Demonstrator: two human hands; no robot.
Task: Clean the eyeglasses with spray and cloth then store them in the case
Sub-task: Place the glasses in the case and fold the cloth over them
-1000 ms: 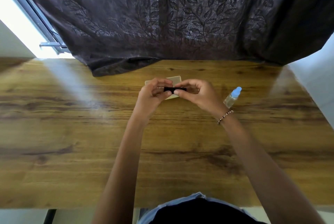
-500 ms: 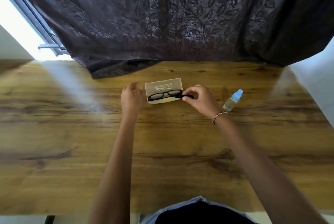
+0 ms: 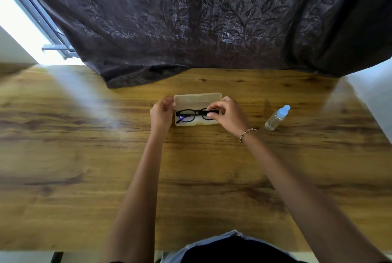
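Observation:
Black-framed eyeglasses [image 3: 192, 114] lie folded in the open beige case [image 3: 197, 100] at the table's far middle. The case lid stands tilted up behind them. My right hand [image 3: 228, 115] pinches the right end of the frame with fingertips over the case. My left hand [image 3: 162, 113] rests curled against the case's left end, touching its edge. A small clear spray bottle [image 3: 276, 117] with a pale blue cap lies tilted on the table to the right. No cloth shows apart from a pale yellowish lining under the glasses.
The wooden table [image 3: 191, 177] stretches wide in front of me. A dark leaf-patterned curtain [image 3: 201, 18] hangs over its far edge, its hem resting on the wood just behind the case. A bright window frame [image 3: 31, 18] is at far left.
The glasses went from being held folded between both hands to lying in the open case. My left hand let go and moved to the case's left end; my right hand stayed on the frame.

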